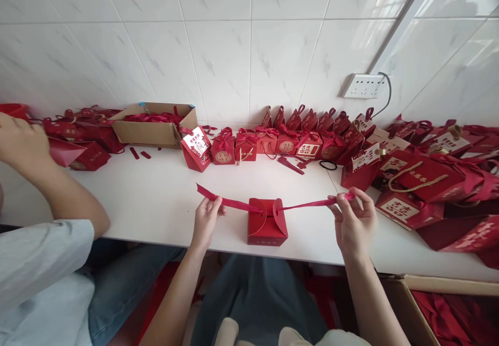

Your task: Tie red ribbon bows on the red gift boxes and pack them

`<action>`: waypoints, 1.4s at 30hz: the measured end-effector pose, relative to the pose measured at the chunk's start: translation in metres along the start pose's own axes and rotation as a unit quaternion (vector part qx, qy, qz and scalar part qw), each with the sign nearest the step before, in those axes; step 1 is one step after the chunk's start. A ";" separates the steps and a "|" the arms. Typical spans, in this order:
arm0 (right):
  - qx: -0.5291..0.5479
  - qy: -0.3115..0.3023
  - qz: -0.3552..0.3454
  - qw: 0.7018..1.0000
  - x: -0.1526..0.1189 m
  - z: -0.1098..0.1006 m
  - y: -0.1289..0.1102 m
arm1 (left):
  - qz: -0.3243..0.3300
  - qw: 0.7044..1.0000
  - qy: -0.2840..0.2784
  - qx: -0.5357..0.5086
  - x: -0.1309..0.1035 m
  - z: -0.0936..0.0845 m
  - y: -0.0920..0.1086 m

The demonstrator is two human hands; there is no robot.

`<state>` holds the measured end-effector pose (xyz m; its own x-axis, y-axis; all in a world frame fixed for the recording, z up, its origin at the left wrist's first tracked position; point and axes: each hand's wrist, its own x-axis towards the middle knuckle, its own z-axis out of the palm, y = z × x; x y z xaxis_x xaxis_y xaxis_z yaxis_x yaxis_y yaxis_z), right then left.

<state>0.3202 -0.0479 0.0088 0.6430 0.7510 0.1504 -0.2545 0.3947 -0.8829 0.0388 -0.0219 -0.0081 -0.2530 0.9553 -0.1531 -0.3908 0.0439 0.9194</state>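
A small red box [267, 226] stands near the front edge of the white table, its curved top flaps leaning inward. A red ribbon [236, 203] passes through holes in the flaps and stretches out to both sides. Left of the box, my left hand [207, 219] pinches one end of the ribbon, with a short tail sticking out beyond the fingers. On the other side, my right hand [353, 220] pinches the other end between thumb and fingers. Neither hand touches the box.
Several red gift boxes [286, 144] line the wall side of the table [156, 200], with more piled at right. A cardboard carton [150, 134] of ribbons stands at back left; another carton [448, 283] is at lower right. A person's arm [74, 190] reaches in at left.
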 end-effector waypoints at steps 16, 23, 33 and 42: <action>0.057 -0.135 0.026 0.989 0.002 -0.033 -0.036 | -0.025 0.999 -0.035 0.023 -0.004 -0.004 0.014; 0.011 -0.243 0.055 0.969 0.008 -0.044 -0.023 | 0.021 0.950 -0.073 0.304 0.007 -0.023 0.010; -0.127 -0.356 0.026 0.925 0.016 -0.055 -0.007 | 0.045 0.922 0.018 0.384 0.021 -0.053 0.026; -0.127 -0.443 -0.049 0.886 0.027 -0.049 -0.026 | 0.092 0.972 0.036 0.213 0.019 -0.057 0.036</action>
<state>0.3798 -0.0636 0.0142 -0.1955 0.8852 0.4221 0.0144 0.4330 -0.9013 -0.0307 -0.0191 0.0010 -0.3514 0.9361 0.0180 0.0655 0.0054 0.9978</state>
